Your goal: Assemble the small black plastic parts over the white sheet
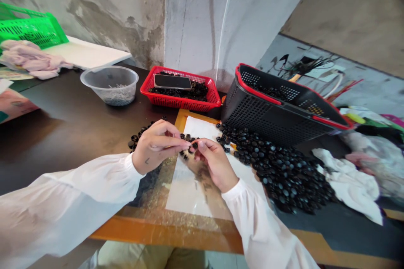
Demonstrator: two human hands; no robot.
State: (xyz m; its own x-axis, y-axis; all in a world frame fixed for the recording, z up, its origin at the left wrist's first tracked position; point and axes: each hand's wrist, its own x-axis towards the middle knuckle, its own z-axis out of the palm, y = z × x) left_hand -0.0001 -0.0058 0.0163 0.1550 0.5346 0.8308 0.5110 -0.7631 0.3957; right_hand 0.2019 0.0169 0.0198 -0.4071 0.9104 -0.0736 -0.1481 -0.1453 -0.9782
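Observation:
Over the white sheet of paper (181, 191), my two hands meet at the fingertips. A small round black cap (195, 146) is pinched between thumb and fingers of my right hand (216, 164). My left hand (159, 143) has thumb and fingertips pressed together against that piece; whatever lies between them is too small to make out. Below and behind the fingers, several loose black caps (188, 137) lie on the paper. More caps (135, 138) sit left of the paper, partly hidden by my left hand.
A large heap of black caps (284, 176) spreads at the right, before a black basket (252, 111) with red rim. Behind are a red basket (179, 103) bearing a phone (172, 81) and a clear bowl (110, 88) of thin pieces. A white cloth (350, 180) lies far right.

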